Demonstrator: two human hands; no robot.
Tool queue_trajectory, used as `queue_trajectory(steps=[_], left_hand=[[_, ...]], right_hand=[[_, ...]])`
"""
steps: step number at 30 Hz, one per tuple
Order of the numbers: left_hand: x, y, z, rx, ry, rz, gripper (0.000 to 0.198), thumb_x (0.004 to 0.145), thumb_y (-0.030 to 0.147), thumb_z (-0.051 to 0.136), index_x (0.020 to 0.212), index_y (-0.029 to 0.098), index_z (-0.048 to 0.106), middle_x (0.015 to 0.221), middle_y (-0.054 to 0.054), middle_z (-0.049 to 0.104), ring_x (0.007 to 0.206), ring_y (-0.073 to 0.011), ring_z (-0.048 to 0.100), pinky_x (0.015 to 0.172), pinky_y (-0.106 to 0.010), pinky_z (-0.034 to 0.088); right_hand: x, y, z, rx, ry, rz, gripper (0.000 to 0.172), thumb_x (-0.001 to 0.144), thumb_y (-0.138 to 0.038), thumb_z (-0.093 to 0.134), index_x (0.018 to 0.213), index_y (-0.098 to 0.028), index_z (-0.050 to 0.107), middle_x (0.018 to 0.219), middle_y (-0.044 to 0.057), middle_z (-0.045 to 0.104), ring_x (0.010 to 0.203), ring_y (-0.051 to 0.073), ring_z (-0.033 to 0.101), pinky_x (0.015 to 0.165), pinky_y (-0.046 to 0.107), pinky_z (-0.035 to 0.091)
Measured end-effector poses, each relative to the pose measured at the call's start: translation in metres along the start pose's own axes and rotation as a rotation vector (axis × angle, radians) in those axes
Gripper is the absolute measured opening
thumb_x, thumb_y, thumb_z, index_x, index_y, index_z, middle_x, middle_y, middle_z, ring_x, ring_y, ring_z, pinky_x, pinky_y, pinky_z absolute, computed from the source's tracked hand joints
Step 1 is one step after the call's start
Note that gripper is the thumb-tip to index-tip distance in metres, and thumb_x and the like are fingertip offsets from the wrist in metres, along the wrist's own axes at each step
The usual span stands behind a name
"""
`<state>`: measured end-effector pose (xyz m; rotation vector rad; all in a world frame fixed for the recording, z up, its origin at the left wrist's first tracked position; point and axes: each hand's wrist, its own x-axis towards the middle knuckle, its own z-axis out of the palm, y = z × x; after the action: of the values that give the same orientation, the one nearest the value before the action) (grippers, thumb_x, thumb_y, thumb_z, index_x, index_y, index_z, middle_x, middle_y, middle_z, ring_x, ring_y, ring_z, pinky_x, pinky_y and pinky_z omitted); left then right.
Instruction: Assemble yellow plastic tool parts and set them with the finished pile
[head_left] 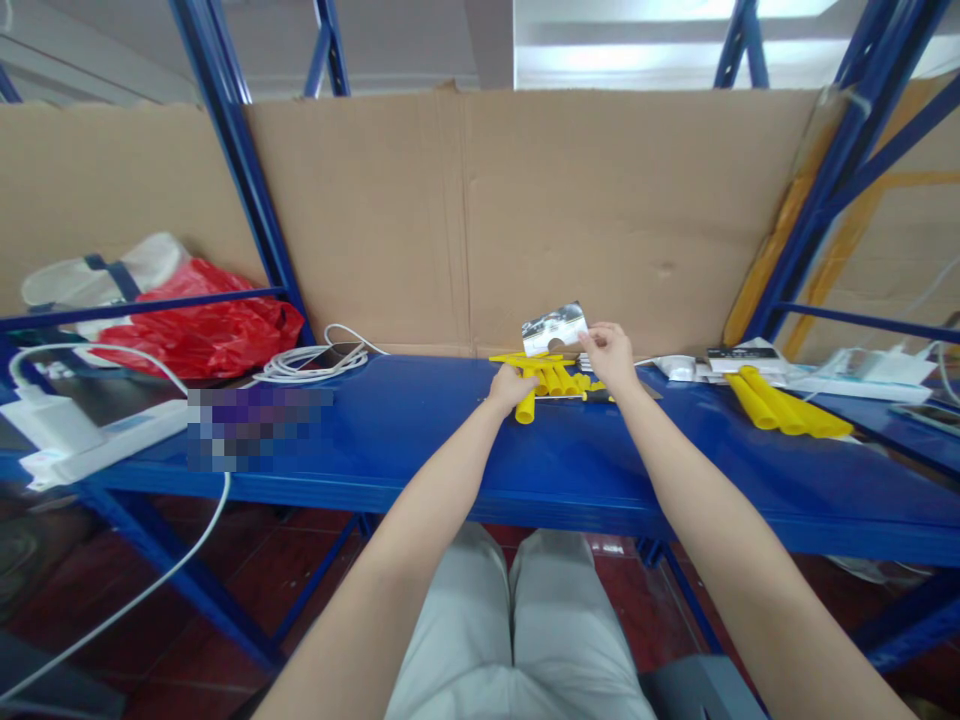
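Several short yellow tubes [551,380] lie in a loose pile near the back of the blue shelf [420,450]. My left hand [511,388] is closed over the left end of the pile, and one tube [526,406] sticks out below its fingers. My right hand [609,355] pinches a small silvery printed card [553,328] and holds it up just above the pile, in front of the cardboard wall.
More yellow tubes [787,410] lie to the right beside small white packets [739,360]. A coiled white cable [315,360] and a red plastic bag [202,325] sit to the left, and a white power strip [90,440] at the far left. Blue rack posts [247,180] flank the bay.
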<state>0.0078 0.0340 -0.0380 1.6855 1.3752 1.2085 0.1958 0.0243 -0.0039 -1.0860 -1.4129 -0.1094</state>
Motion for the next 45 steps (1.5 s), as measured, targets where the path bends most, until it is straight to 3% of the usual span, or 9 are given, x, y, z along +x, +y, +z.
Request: queue_trajectory(steps=[4,12,18,22,26,34,40,45], left_hand=[[0.006,0.002,-0.005,-0.257,0.097,-0.12,0.013,0.071,0.015,0.066,0.083,0.015,0.069,0.079,-0.007,0.073,0.082,-0.0232,0.071,0.069,-0.028,0.055],[0.006,0.013,-0.03,-0.691,0.395,-0.362,0.008,0.079,0.011,0.062,0.084,0.016,0.059,0.066,0.0,0.06,0.059,-0.0136,0.063,0.05,-0.021,0.047],[0.008,0.013,-0.038,-0.772,0.517,-0.404,0.008,0.084,0.017,0.058,0.091,0.017,0.057,0.059,0.005,0.05,0.043,-0.0084,0.049,0.041,-0.018,0.034],[0.008,0.013,-0.04,-0.788,0.543,-0.394,0.016,0.087,0.019,0.055,0.103,0.018,0.054,0.064,0.005,0.053,0.043,-0.0079,0.051,0.041,-0.017,0.034],[0.007,0.014,-0.039,-0.792,0.513,-0.399,0.018,0.09,0.021,0.055,0.108,0.019,0.051,0.074,0.002,0.059,0.047,-0.0082,0.056,0.042,-0.017,0.034],[0.013,0.011,-0.032,-0.822,0.311,-0.372,0.016,0.091,0.025,0.058,0.105,0.019,0.056,0.077,-0.002,0.066,0.059,-0.014,0.067,0.049,-0.021,0.045],[0.022,-0.001,-0.027,-0.858,0.142,-0.298,0.023,0.087,0.042,0.064,0.097,0.021,0.06,0.077,-0.005,0.07,0.073,-0.0193,0.071,0.061,-0.028,0.054],[0.022,0.001,-0.027,-0.831,0.079,-0.267,0.02,0.089,0.039,0.057,0.088,0.019,0.061,0.071,-0.005,0.068,0.072,-0.0194,0.07,0.058,-0.026,0.052]], right_hand=[[0.0,0.005,0.0,0.053,0.0,0.045,0.026,0.08,-0.041,0.064,0.07,-0.018,0.07,0.094,0.012,0.065,0.091,0.023,0.061,0.087,0.043,0.052],[0.002,0.006,-0.004,0.253,0.011,0.213,0.036,0.068,-0.052,0.074,0.074,-0.016,0.074,0.113,0.013,0.063,0.097,0.024,0.061,0.072,0.037,0.056],[0.001,-0.002,-0.006,0.446,-0.059,0.365,0.038,0.062,-0.055,0.078,0.071,-0.018,0.071,0.075,0.003,0.067,0.072,0.017,0.062,0.068,0.031,0.054],[-0.001,-0.005,-0.007,0.517,-0.113,0.441,0.034,0.058,-0.048,0.084,0.068,-0.019,0.07,0.068,0.0,0.068,0.063,0.013,0.06,0.067,0.029,0.054],[-0.005,-0.009,-0.006,0.59,-0.187,0.487,0.03,0.057,-0.041,0.088,0.069,-0.018,0.072,0.073,0.0,0.071,0.061,0.01,0.06,0.066,0.025,0.054],[-0.017,-0.019,0.005,0.553,-0.312,0.501,0.025,0.061,-0.038,0.087,0.066,-0.018,0.072,0.068,0.001,0.07,0.062,0.012,0.062,0.07,0.028,0.056],[-0.019,-0.023,0.007,0.58,-0.311,0.487,0.028,0.061,-0.041,0.087,0.065,-0.018,0.072,0.067,0.001,0.07,0.066,0.014,0.065,0.075,0.031,0.057],[-0.019,-0.027,0.008,0.6,-0.281,0.478,0.03,0.059,-0.044,0.088,0.064,-0.019,0.071,0.067,0.002,0.07,0.071,0.016,0.068,0.079,0.033,0.058]])
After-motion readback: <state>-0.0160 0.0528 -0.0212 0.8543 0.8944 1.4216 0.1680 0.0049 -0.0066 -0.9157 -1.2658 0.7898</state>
